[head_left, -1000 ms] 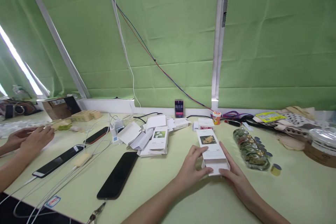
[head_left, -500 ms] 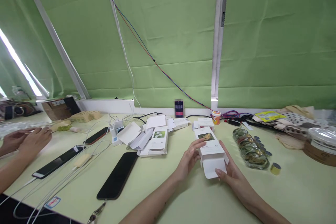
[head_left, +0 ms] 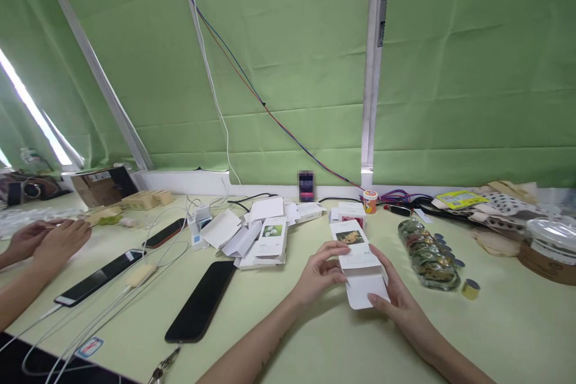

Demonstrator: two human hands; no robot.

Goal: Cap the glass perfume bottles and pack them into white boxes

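A white paper box with a yellow flower picture is held between my two hands above the table. Its near end flap hangs open towards me. My left hand grips the box's left side, fingers on the top face and thumb by the open end. On the other side, my right hand holds the right edge, its thumb against the flap. Whether anything lies inside the box cannot be seen. To the right sits a row of clear-wrapped packs with dried plant-like contents. Several small discs lie beside them, near a yellow tape roll.
Flattened and folded white boxes pile up left of centre. A black phone lies before them. White cables cross the left side, where another person's hands work. An orange tub and a plastic-lidded container stand further right.
The box has tipped slightly and its near flap now hangs lower and wider. My left thumb has shifted to the box's open end. The other person's hands have barely moved.
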